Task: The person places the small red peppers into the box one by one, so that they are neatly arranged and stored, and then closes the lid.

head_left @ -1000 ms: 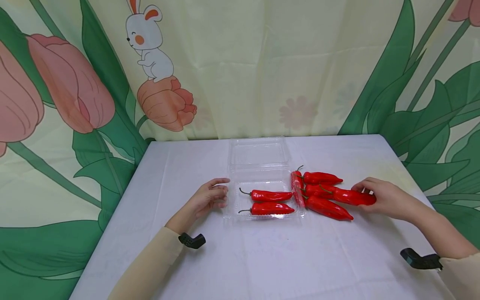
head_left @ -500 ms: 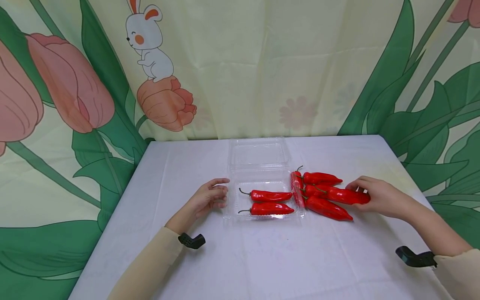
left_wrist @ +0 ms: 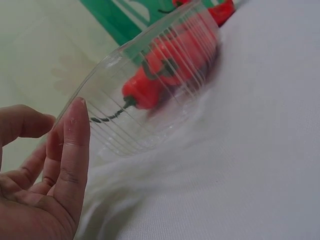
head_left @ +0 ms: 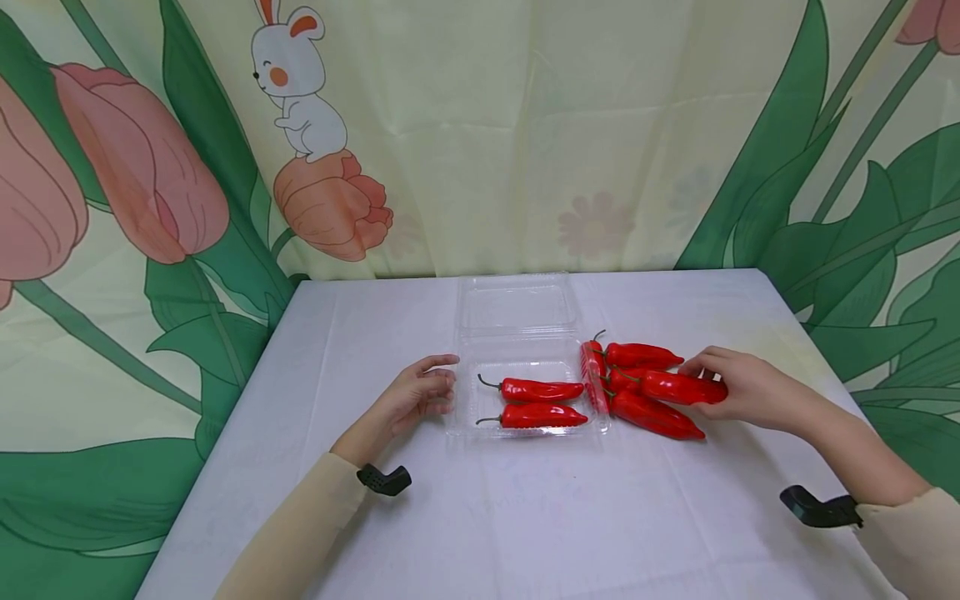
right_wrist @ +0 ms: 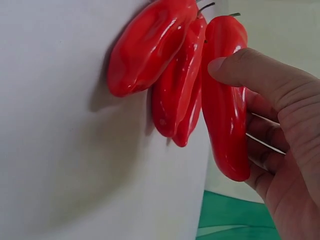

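My right hand (head_left: 750,390) holds a red chili pepper (head_left: 678,387) by its tip end, above the other peppers. In the right wrist view the thumb lies across this pepper (right_wrist: 226,120), with fingers behind it. My left hand (head_left: 412,400) is at the left side of a clear plastic clamshell box (head_left: 517,348); in the left wrist view its loosely bent fingers (left_wrist: 75,135) are right at the rim. Inside the box lie two red peppers (head_left: 542,391), side by side with green stems to the left. The box's lid (head_left: 517,305) is folded back.
Several more red peppers (head_left: 656,417) lie close along the box's right side, one of them upright in view against its wall (head_left: 593,367). A white cloth covers the table (head_left: 525,517). Behind stands a curtain (head_left: 480,150) printed with tulips and a rabbit.
My right hand has moved a little to the left, carrying the pepper towards the box. The left hand and the box have stayed in place.
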`<state>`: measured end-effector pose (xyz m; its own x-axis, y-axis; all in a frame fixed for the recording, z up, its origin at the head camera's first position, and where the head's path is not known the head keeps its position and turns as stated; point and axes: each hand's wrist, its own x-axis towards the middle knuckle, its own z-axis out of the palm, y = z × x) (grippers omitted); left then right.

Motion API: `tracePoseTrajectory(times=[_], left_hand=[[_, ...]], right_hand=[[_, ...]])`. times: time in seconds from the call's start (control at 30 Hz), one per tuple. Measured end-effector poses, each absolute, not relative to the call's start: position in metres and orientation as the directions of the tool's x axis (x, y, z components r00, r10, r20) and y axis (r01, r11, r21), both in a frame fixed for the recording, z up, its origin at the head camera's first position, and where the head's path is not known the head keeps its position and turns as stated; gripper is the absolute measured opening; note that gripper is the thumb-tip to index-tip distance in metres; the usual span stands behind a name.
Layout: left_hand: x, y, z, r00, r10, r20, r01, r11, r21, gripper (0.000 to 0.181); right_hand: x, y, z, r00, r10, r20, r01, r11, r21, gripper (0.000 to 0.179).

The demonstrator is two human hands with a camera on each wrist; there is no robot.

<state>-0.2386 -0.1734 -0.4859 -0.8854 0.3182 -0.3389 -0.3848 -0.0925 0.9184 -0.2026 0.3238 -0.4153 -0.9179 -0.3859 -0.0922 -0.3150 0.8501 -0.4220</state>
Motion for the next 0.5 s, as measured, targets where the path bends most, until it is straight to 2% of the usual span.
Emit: tracePoseTrajectory(times=[0.5], left_hand=[[-0.239,-0.173,-0.486,-0.883,0.321,-0.342,-0.393,-0.108,0.913,0.054]], right_hand=[[-0.206,0.3,-0.403,-0.913,-0.4,-0.077,-0.329,0.836,-0.439,0.064]])
